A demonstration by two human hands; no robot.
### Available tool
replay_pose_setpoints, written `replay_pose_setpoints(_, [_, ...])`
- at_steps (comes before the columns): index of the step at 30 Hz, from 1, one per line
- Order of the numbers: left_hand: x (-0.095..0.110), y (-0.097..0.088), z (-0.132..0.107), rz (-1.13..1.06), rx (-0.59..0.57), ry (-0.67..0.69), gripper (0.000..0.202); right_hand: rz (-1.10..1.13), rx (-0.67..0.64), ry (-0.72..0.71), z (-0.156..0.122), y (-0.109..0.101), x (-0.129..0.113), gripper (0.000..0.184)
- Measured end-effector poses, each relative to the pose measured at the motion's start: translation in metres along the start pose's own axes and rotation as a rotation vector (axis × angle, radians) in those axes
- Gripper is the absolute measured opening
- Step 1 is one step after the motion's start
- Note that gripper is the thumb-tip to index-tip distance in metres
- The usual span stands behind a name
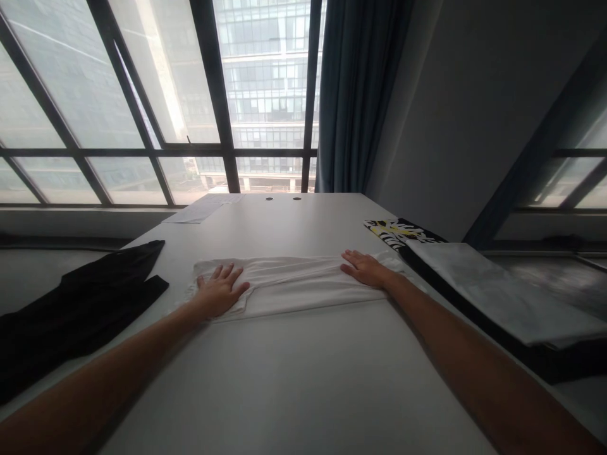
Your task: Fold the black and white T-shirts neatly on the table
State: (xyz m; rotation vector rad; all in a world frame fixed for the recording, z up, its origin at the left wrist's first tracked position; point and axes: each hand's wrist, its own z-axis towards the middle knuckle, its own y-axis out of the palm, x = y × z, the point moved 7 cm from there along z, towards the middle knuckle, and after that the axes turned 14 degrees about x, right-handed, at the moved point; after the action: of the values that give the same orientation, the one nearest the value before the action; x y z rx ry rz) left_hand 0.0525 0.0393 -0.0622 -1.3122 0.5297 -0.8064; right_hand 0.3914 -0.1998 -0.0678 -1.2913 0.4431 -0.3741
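Note:
A white garment (pixel 294 284) lies folded into a long flat strip across the white table (pixel 294 379). My left hand (pixel 219 292) rests flat on its left end, fingers spread, holding nothing. My right hand (pixel 364 268) lies flat on its right end, fingers stretched out toward the left. Both arms reach forward from the near edge.
A black garment (pixel 76 303) hangs over the table's left edge. At the right lie a grey-white folded cloth (pixel 497 291) on dark fabric and a black, white and yellow patterned cloth (pixel 396 232). Paper sheets (pixel 203 207) lie at the far left. Windows and a blue curtain (pixel 360 95) stand behind.

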Motion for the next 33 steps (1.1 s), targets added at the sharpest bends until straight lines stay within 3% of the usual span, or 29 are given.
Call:
replay_pose_setpoints(3, [-0.007, -0.001, 0.004, -0.004, 0.004, 0.028, 0.075, -0.071, 0.044, 0.1, -0.004, -0.011, 0.021, 0.06])
replay_pose_setpoints(7, [-0.014, 0.003, 0.023, -0.013, -0.037, 0.103, 0.073, -0.181, 0.15, 0.122, -0.005, -0.038, 0.032, 0.048])
replay_pose_setpoints(15, [-0.009, 0.014, 0.111, -0.077, -0.08, 0.324, 0.064, -0.138, -0.205, 0.274, -0.013, -0.057, 0.048, 0.024])
replay_pose_setpoints(24, [0.028, 0.042, 0.225, -0.081, -0.032, 0.494, 0.061, -0.044, -0.316, 0.426, -0.033, -0.059, 0.065, 0.018])
replay_pose_setpoints(28, [0.045, 0.044, 0.259, 0.006, -0.019, 0.575, 0.057, -0.03, -0.332, 0.425, -0.035, -0.061, 0.061, 0.017])
replay_pose_setpoints(33, [0.051, 0.035, 0.288, 0.185, 0.138, 0.541, 0.052, -0.056, -0.382, 0.366, -0.036, -0.063, 0.038, 0.02])
